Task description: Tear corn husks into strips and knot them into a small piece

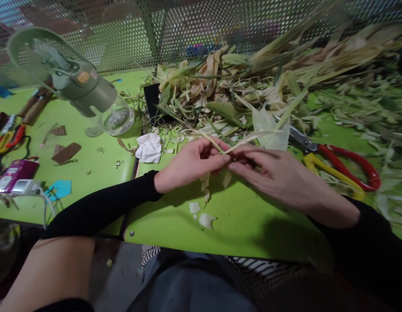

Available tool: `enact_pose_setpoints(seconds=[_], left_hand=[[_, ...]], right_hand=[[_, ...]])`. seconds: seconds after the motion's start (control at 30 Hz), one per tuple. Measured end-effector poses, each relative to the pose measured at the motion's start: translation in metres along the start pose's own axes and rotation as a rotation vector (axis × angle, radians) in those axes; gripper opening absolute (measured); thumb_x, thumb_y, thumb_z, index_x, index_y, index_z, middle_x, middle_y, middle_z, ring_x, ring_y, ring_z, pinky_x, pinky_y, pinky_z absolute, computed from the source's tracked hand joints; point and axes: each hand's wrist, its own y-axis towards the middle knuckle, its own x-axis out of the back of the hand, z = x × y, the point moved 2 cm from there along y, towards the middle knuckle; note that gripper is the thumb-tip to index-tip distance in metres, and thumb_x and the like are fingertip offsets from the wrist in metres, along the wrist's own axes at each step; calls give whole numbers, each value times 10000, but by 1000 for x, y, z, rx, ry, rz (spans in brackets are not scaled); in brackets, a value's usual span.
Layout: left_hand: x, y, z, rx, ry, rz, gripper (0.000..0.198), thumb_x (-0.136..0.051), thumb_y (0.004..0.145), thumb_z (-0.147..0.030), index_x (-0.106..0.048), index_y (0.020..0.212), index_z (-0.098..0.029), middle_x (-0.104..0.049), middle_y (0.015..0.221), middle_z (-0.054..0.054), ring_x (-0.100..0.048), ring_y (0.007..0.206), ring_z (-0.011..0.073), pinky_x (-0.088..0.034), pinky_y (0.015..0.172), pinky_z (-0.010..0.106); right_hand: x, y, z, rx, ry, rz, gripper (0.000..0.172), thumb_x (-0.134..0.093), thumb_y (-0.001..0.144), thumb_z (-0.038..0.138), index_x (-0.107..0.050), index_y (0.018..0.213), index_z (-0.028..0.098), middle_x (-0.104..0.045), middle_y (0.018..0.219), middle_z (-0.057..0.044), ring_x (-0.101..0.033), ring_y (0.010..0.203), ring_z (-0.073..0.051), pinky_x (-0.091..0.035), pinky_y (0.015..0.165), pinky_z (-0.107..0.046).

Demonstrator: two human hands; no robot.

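Thin pale strips of corn husk (249,139) cross between my two hands, above the green table. My left hand (196,162) pinches them from the left, fingers curled and thumb pressed near the crossing. From the right, my right hand (272,173) closes on the same strips, its fingertips almost touching the left thumb. Curled husk ends (205,188) hang below the fingers. Small white husk scraps (207,221) lie on the table under the hands. The fingers partly hide where the strips meet.
Heaped corn husks (233,86) spread along the back and right. Scissors with red and yellow handles (344,162) lie by my right hand. At left are a crumpled tissue (149,147), a tilted-looking green-topped bottle (93,93) and a purple box (17,175). Behind stands a perforated panel (119,34).
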Motion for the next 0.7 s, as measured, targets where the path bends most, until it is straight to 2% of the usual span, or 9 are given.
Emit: enact_pose_setpoints(seconds=[0.07, 0.13, 0.2, 0.3, 0.43, 0.53, 0.63, 0.7], left_hand=[[-1, -1, -1, 4, 26, 20, 402, -854, 819, -419, -601, 978, -149, -607, 690, -63, -593, 579, 57, -465, 556, 187], [-2, -2, -4, 2, 33, 56, 420, -844, 826, -465, -590, 952, -155, -590, 656, -71, -581, 543, 58, -458, 523, 188], [-4, -4, -7, -3, 32, 102, 402, -820, 852, -476, -585, 930, -160, -573, 634, -76, -562, 523, 56, -459, 512, 187], [-4, -6, -13, 31, 42, 153, 361, -803, 876, -450, -580, 910, -169, -557, 617, -81, -535, 514, 50, -459, 511, 182], [0, -2, -17, 114, 17, 167, 258, -780, 896, -320, -576, 921, -166, -588, 641, -77, -567, 538, 49, -506, 569, 189], [4, 3, -17, 165, -69, 160, 58, -622, 967, -150, -568, 989, -154, -678, 740, -35, -636, 600, 46, -550, 646, 192], [4, 4, -16, 161, -98, 148, 133, -496, 980, -52, -517, 1047, -165, -692, 745, -41, -633, 591, 38, -530, 611, 176], [2, 3, -15, 150, -72, 160, 173, -487, 973, -39, -462, 1058, -188, -683, 709, -64, -607, 548, 39, -504, 564, 175]], right_hand=[[1, 1, 4, 33, -39, 39, 411, -594, 989, 589, -680, 769, 253, -693, 738, -42, -602, 656, -209, -429, 610, -356], [4, 1, 10, 39, -34, 79, 500, -556, 1006, 591, -576, 643, 247, -558, 598, -6, -507, 563, -172, -359, 546, -331], [10, 1, 14, 1, 15, 115, 568, -550, 1007, 602, -478, 577, 238, -452, 544, 9, -423, 511, -149, -295, 489, -318], [17, 1, 16, -58, 83, 169, 586, -549, 1008, 598, -438, 564, 232, -417, 541, 11, -388, 497, -141, -267, 450, -308], [18, 2, 11, -85, 115, 199, 570, -566, 992, 646, -500, 599, 239, -430, 555, 18, -388, 503, -140, -281, 454, -298], [16, 4, 3, -120, 87, 111, 511, -577, 982, 677, -611, 715, 243, -516, 609, 13, -448, 554, -148, -320, 499, -295], [14, 6, -2, -154, 80, -65, 447, -550, 1008, 645, -668, 859, 240, -630, 735, -14, -536, 663, -172, -373, 573, -305], [12, 6, -3, -153, 118, -116, 430, -573, 992, 644, -685, 907, 237, -650, 776, -21, -542, 683, -178, -386, 591, -314]])
